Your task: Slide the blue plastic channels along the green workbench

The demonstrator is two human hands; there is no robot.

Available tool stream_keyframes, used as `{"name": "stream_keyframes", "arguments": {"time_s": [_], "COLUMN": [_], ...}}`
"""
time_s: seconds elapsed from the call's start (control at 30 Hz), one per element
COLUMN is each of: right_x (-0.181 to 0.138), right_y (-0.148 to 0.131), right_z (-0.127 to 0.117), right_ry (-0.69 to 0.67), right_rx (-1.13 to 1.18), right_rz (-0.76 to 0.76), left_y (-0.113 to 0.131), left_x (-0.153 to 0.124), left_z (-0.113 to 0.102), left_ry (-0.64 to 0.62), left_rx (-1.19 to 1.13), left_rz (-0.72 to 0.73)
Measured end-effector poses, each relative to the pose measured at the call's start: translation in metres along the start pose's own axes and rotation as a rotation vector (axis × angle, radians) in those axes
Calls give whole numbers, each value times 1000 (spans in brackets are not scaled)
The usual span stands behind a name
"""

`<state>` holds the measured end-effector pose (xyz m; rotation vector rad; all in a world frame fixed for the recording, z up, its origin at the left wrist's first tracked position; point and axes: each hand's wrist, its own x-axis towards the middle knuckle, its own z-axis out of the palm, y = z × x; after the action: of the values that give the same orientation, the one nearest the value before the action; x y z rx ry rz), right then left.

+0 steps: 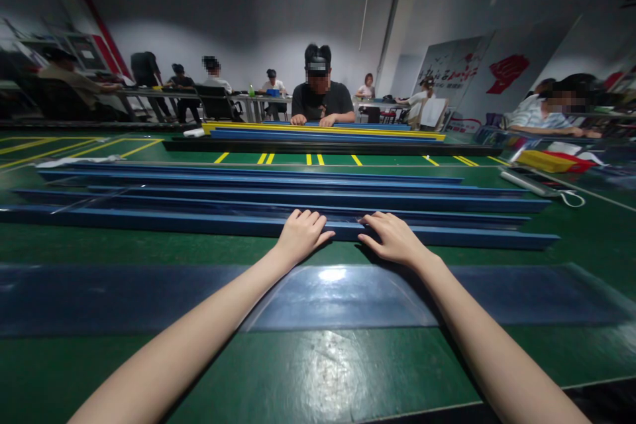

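Both my arms reach forward over a green table [318, 364]. My left hand [301, 234] lies on the nearest long blue strip [149, 223], fingers stretched flat and close together. My right hand [391, 236] rests on the same strip a little to the right, fingers also extended. Neither hand holds anything that I can see. A thin clear film seems to cover the strip between the two hands. Several more long blue strips [298, 199] lie in parallel rows just beyond.
A wide dark blue sheet [99, 298] lies flat under my forearms. Across the table a person [320, 96] handles yellow and blue strips [322, 130]. A white power strip [529, 182] and red and yellow items [551, 160] sit at right. Other people work behind.
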<state>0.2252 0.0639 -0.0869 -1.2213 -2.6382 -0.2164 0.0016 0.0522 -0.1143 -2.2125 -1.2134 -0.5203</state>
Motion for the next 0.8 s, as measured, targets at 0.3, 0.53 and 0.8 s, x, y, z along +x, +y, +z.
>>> {"name": "stream_keyframes", "arguments": {"time_s": [0.3, 0.53, 0.8], "right_x": [0, 1, 0], "right_y": [0, -1, 0], "right_z": [1, 1, 2], "right_ry": [1, -15, -12], "right_rx": [5, -12, 8], "right_rz": [-8, 3, 0], "left_y": [1, 0, 0], "left_x": [0, 0, 0], "left_z": [-1, 0, 0], "left_ry": [-10, -3, -2], "left_rx": [3, -14, 18], "left_rz": [2, -4, 4]}}
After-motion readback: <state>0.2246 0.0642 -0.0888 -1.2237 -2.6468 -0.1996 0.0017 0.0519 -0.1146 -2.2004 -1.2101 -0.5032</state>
